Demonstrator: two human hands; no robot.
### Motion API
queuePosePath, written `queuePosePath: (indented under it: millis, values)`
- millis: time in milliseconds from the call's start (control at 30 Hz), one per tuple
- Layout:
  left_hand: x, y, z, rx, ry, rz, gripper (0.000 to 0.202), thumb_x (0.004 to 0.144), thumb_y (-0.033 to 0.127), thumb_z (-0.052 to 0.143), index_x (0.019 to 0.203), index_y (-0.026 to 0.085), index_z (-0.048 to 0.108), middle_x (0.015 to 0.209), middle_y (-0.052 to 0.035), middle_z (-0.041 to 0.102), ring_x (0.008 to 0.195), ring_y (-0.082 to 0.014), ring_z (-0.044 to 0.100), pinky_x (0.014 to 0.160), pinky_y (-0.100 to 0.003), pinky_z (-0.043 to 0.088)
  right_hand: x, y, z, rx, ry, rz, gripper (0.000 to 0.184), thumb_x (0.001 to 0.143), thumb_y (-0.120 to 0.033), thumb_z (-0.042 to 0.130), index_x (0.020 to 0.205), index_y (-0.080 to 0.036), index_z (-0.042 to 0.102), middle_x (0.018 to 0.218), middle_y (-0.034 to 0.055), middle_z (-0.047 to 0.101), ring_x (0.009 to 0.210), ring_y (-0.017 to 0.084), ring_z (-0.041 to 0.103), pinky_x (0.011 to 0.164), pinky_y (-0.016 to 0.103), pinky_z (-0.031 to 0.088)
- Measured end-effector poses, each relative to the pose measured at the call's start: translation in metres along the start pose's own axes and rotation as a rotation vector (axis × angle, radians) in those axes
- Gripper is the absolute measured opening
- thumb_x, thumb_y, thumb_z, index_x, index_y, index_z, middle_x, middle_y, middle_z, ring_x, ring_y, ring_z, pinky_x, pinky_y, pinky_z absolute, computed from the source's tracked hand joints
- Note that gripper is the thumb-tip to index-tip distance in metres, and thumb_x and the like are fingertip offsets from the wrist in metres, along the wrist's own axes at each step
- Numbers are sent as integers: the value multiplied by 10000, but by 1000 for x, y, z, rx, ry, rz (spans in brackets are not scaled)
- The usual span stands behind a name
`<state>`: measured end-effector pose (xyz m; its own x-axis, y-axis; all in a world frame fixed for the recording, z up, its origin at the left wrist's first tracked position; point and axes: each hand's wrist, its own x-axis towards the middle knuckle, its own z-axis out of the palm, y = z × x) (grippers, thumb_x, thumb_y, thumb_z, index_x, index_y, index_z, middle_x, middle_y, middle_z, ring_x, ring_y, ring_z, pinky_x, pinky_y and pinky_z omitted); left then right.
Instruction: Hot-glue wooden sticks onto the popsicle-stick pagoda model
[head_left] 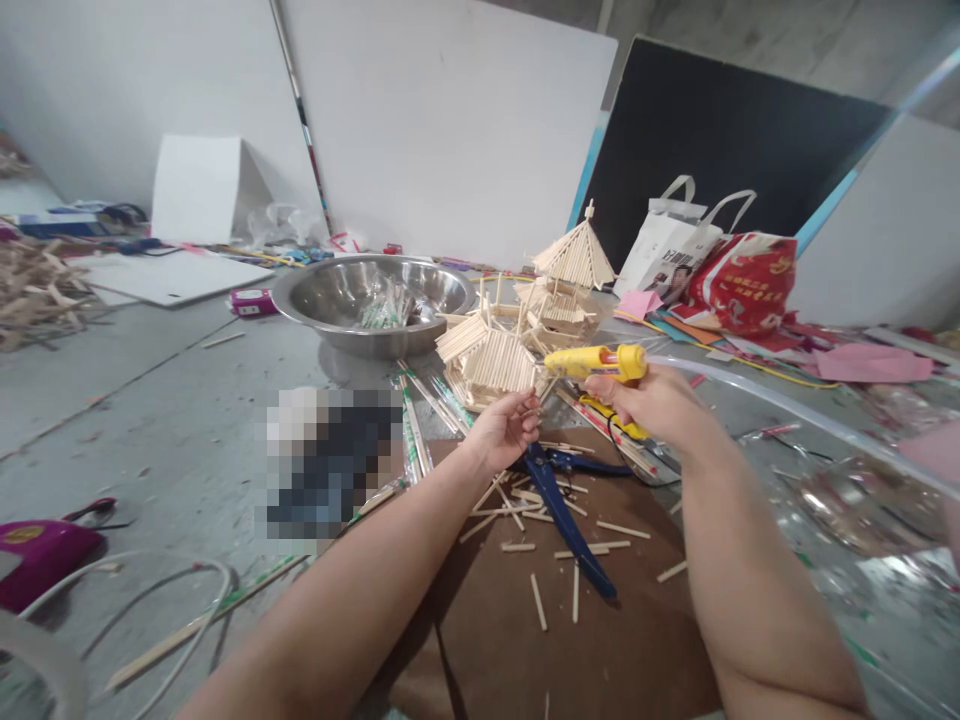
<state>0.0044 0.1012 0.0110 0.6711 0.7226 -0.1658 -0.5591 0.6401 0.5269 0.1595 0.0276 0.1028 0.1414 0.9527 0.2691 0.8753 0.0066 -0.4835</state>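
My right hand [654, 408] grips a yellow hot glue gun [592, 362], with a long clear glue stick [757, 388] running out of its rear end. The gun's nozzle points left at the lower roof of a model pavilion [501, 360] made of thin wooden sticks. Just below that roof edge is my left hand [506, 430], fingers closed in a pinch; whatever they hold is hidden or too small to name. Behind the low roof rises a taller tier with a pointed stick roof [576, 255]. Blue-handled cutters [566, 520] lie under my hands.
Cut stick pieces [538, 600] lie scattered on a brown board [480, 650]. A steel basin [337, 335] holding wrapped chopsticks [388, 305] stands behind left. Red [750, 280] and white bags [664, 245] sit back right. A white cable [217, 590] curls at lower left.
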Motion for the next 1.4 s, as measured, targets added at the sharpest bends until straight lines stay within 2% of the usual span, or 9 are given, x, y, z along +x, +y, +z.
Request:
queuePosePath:
  millis: [233, 433, 600, 700, 800, 933, 1067, 1200, 1400]
  values:
    - [1, 4, -2, -21, -25, -31, 89, 672, 186, 478, 683, 112, 527, 583, -2, 543, 393, -54, 393, 367, -185, 327, 3, 11, 3, 23, 56, -55, 405, 677, -568, 440, 705, -209, 625, 431, -4, 514, 488, 154, 519, 436, 248, 343]
    - [-2, 3, 4, 86, 35, -84, 67, 687, 180, 531, 663, 126, 500, 566, 20, 522, 380, -32, 386, 343, -149, 293, 4, 14, 3, 90, 44, -63, 380, 684, -546, 457, 708, -204, 620, 403, -12, 490, 425, 130, 483, 426, 250, 353]
    - [-6, 1, 6, 266, 47, -67, 116, 670, 190, 573, 645, 132, 476, 567, 26, 511, 374, -29, 395, 340, -151, 284, 5, 28, -7, 150, 65, 87, 367, 655, -539, 498, 700, -189, 600, 425, -13, 506, 382, 105, 458, 378, 234, 346]
    - [-10, 1, 7, 449, -3, -74, 133, 657, 219, 587, 654, 132, 486, 555, 23, 509, 360, -35, 390, 327, -163, 263, 11, 44, -14, 281, 134, 159, 390, 640, -536, 520, 775, -176, 582, 490, -6, 529, 404, 101, 482, 352, 214, 352]
    - [-16, 4, 10, 664, -15, -73, 173, 650, 278, 592, 663, 132, 501, 554, 16, 516, 345, -36, 380, 314, -174, 240, 22, 66, -15, 417, 202, 297, 403, 599, -540, 562, 759, -170, 550, 528, -15, 520, 385, 93, 489, 307, 196, 343]
    - [-27, 13, 15, 971, 12, -60, 198, 658, 325, 558, 637, 138, 495, 542, 19, 507, 340, -38, 362, 321, -183, 225, 34, 96, -9, 608, 153, 521, 369, 598, -493, 598, 756, -166, 528, 503, -34, 515, 344, 74, 468, 302, 184, 352]
    - [-44, 29, 11, 1374, -45, -48, 211, 681, 355, 498, 628, 151, 491, 536, 34, 496, 356, -43, 344, 353, -192, 234, 31, 120, 4, 606, 166, 596, 332, 650, -466, 568, 735, -150, 514, 420, -53, 459, 315, 71, 443, 301, 182, 349]
    - [-63, 41, -1, 1732, -33, 23, 230, 693, 362, 452, 611, 157, 515, 479, 40, 468, 436, -75, 397, 442, -209, 285, 22, 136, 18, 582, 138, 653, 303, 676, -439, 554, 743, -146, 516, 447, -36, 494, 339, 76, 465, 329, 190, 376]
    - [-78, 44, -18, 2075, 54, 129, 233, 716, 336, 396, 675, 182, 565, 647, -14, 587, 605, -133, 500, 550, -236, 325, 18, 148, 36, 368, 109, 692, 315, 661, -455, 551, 716, -146, 525, 485, -19, 520, 420, 90, 501, 389, 197, 390]
